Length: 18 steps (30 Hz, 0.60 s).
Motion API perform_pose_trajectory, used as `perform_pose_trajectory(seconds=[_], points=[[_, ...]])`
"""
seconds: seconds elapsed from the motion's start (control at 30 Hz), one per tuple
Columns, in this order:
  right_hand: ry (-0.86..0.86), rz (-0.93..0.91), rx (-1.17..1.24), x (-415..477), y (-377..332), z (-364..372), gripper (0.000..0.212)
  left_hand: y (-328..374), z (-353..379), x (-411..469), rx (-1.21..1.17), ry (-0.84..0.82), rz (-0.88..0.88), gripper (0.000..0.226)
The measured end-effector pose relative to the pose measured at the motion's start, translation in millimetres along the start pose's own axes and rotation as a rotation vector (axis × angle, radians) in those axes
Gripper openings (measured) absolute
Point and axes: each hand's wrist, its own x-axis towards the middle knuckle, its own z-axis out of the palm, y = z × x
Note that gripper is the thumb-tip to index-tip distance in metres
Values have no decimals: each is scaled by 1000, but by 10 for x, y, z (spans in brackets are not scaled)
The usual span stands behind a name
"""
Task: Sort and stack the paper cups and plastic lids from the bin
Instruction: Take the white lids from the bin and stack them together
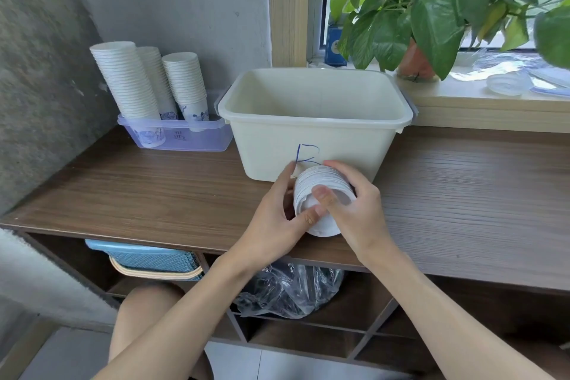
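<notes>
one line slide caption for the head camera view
The left hand and right hand grip a stack of white lids before the bin, cup stacks in a tray to its left.

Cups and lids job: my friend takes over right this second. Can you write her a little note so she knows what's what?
Hands: left hand and right hand both grip one white stack, lying on its side near the front edge of the table, in front of the bin. I cannot tell if it is cups or lids.
Inside the bin: the part that shows looks empty.
Done: three cup stacks stand upside down in the clear tray, back left. Clear lids lie on the windowsill, on the right.
Left: probably put this stack with its kind, then check the bottom of the bin.
</notes>
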Motion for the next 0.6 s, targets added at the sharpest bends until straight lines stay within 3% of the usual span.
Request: perform_pose_trajectory(seconds=[0.13, 0.27, 0.47, 0.6], points=[[49, 34, -15, -5, 17, 0, 64, -17, -23, 23, 33, -16, 19, 48], [58, 18, -50, 1, 26, 12, 80, 3, -16, 19, -9, 6, 30, 44], [84, 9, -28, -20, -6, 10, 50, 1, -20, 35, -48, -27, 36, 42], [66, 5, -33, 8, -1, -1, 50, -2, -26, 62, -56, -30, 51, 47]])
